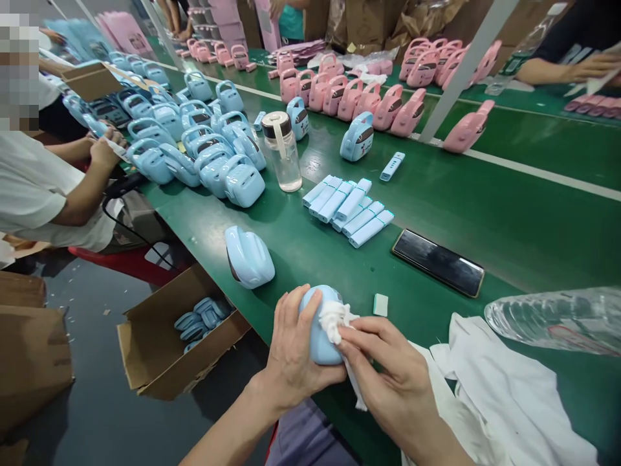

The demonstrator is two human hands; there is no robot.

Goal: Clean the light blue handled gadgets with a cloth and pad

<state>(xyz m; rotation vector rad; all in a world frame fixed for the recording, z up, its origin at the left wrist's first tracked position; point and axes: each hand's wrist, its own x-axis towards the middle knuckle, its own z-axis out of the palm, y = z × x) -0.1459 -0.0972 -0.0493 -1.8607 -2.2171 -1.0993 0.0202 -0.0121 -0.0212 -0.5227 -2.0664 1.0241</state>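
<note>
My left hand [294, 346] is wrapped round a light-blue plastic device with rounded sides [323, 346], near the table's front edge. Bunched in the fingers of my right hand [383, 362] is a white cloth [334, 318], pressed against the device's surface. Part of the device is hidden by the cloth and my fingers. Another blue handled device [249, 257] lies just beyond my left hand. A small white-and-green block [381, 305] sits to the right of the device, and more white cloth [504, 382] lies by my right forearm.
Blue devices [208, 152] crowd the left, beside a person's arm [87, 188]. Ahead stand a capped bottle [281, 152], light-blue bars [347, 207] and a phone [438, 262]. A plastic bottle [557, 320] lies right. Pink devices [349, 97] line the back; an open carton [169, 343] stands lower left.
</note>
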